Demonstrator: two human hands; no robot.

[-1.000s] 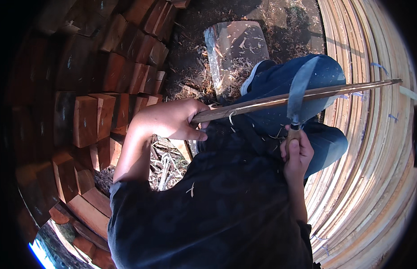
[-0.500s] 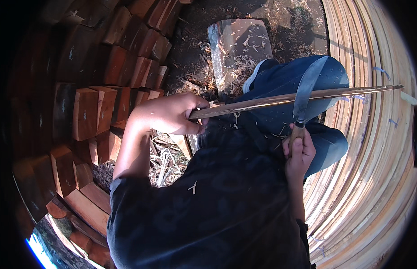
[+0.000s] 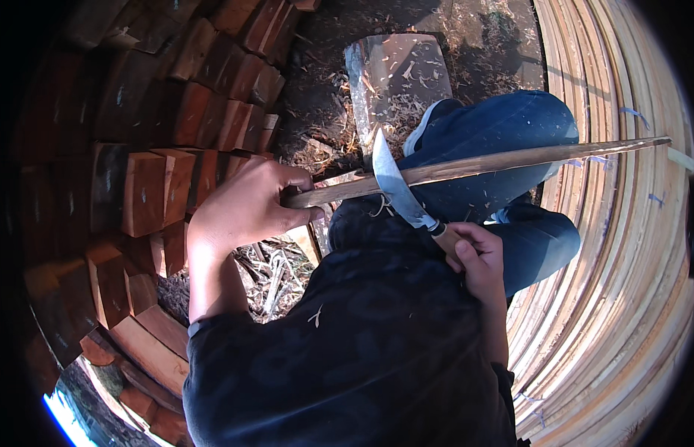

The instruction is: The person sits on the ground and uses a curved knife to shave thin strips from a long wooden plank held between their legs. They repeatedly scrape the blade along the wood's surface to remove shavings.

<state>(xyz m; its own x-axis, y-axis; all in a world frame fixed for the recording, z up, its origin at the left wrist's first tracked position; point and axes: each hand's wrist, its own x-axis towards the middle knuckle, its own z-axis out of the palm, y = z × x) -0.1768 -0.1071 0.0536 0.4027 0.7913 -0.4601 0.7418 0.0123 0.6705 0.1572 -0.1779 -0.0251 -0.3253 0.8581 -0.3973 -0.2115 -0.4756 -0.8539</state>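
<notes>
My left hand [image 3: 254, 201] pinches one end of a long, narrow wooden stick [image 3: 496, 162] between thumb and fingers. The stick runs to the right across my legs, and its far end reaches over the stacked wood strips. My right hand [image 3: 477, 259] is closed round the wooden handle of a knife [image 3: 398, 182] with a broad, curved blade. The blade crosses the stick fairly close to my left hand, its tip pointing away from me. A thin curled shaving hangs just below the stick beside the blade.
Stacked reddish wood blocks [image 3: 146, 192] rise on the left. Long pale wood strips [image 3: 585, 313] lie bundled along the right. Ahead, a flat board [image 3: 410, 71] strewn with shavings rests on the dark ground. More shavings [image 3: 276, 276] lie by my left forearm.
The knife has slid left along the stick, from over my knee to nearer my left hand, and its blade now tilts left. My left hand and the stick's held end have shifted slightly left.
</notes>
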